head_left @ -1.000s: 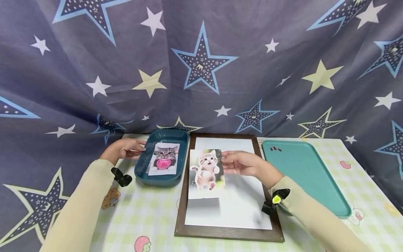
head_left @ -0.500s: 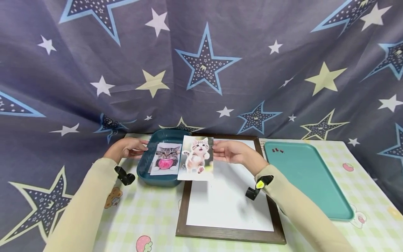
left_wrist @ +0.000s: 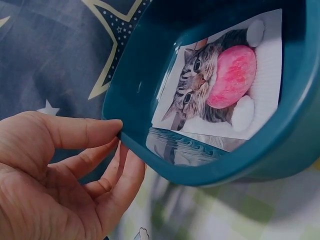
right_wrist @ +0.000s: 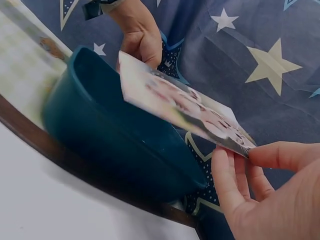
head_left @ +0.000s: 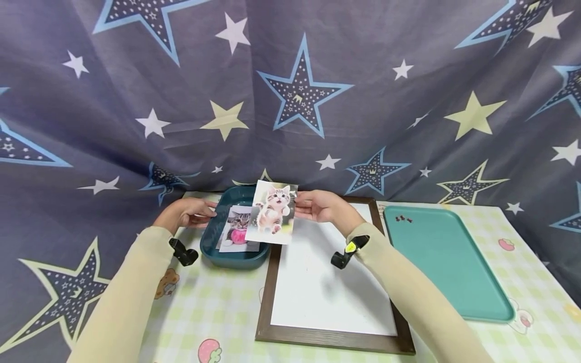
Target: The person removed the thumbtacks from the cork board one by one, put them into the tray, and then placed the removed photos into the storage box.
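Note:
My right hand (head_left: pixel 317 205) pinches the right edge of a kitten photo (head_left: pixel 272 212) between thumb and fingers. The photo hangs above the right side of a dark teal bin (head_left: pixel 233 261), tilted a little. With thumb and fingers, my left hand (left_wrist: pixel 75 175) pinches the bin's left rim. Inside the bin lies another photo (left_wrist: pixel 200 95), a tabby cat with a pink ball-like thing at its mouth; the kitten photo partly hides it in the head view. Under its edge, part of a further picture (left_wrist: pixel 182 148) shows in the left wrist view.
A brown-framed white board (head_left: pixel 333 282) lies on the checked tablecloth (head_left: pixel 181 322), right of the bin. Farther right is a green tray (head_left: pixel 447 262) with several small dark red pieces (head_left: pixel 403 219) at its back left. A star-patterned curtain (head_left: pixel 290 141) hangs behind.
My right hand has carried the kitten photo left and back, from above the white board to above the bin. My left hand has stayed at the bin's rim.

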Demonstrator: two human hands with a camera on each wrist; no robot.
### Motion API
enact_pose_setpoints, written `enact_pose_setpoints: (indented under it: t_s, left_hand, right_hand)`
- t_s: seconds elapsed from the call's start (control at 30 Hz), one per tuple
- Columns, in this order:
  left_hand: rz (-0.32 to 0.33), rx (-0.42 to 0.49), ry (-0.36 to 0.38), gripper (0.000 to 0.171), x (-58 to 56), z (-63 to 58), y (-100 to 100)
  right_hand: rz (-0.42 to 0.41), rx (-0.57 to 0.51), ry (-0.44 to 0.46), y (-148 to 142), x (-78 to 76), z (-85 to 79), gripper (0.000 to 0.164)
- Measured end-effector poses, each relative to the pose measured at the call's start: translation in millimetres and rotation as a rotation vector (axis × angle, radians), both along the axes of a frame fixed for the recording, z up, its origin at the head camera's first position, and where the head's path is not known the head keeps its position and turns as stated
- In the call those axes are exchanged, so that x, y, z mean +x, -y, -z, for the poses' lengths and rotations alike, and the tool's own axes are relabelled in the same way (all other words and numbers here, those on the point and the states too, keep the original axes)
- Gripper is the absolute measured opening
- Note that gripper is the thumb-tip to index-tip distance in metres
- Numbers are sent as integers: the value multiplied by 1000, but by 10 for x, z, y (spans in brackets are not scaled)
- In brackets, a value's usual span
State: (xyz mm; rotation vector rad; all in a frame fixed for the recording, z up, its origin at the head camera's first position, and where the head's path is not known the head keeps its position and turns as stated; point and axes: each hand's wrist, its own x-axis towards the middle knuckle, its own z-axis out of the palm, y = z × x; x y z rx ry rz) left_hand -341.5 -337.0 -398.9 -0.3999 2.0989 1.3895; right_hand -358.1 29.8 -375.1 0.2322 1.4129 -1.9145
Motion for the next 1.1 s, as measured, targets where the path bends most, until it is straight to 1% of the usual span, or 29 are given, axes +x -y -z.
enact_pose_setpoints:
  t_s: [0.07,0.13,0.2,0.33,0.43,0.57,0.77,0.87,1.0,1.07,1.1]
  left_hand:
    - [1,-1,-3,70,9,-8,-10]
    - [4,-5,-8,69,21,-13,-19]
    - [4,-8,-11,69,30,-16,-25]
    - [-7,-8,-7,67,22,-3,-17]
    - [-14,-4,-4,66,18,1,-13]
    - [-10,-7,-8,66,21,-1,-13]
    - [1,-19,-19,67,19,2,-6]
    - [5,-26,-22,66,21,3,-3]
    - [5,-33,-29,66,28,4,-4]
    - [5,-36,-30,66,31,5,-3]
    - [5,-39,-31,66,34,1,-4]
  right_hand:
    - [14,-3,2,56,-31,-7,18]
    - [25,-7,-1,113,-51,-23,17]
    - [24,-5,-12,173,-60,-41,24]
    - [19,22,-33,311,-68,-72,47]
    - [37,41,-35,419,-71,-83,52]
    - [68,53,-39,545,-74,-93,52]
    - [84,74,-60,705,-75,-84,41]
    - [90,108,-73,785,-83,-63,40]
    - [105,152,-98,881,-134,41,40]
    - [104,157,-124,897,-126,75,41]
    - [82,137,-143,904,-223,190,40]
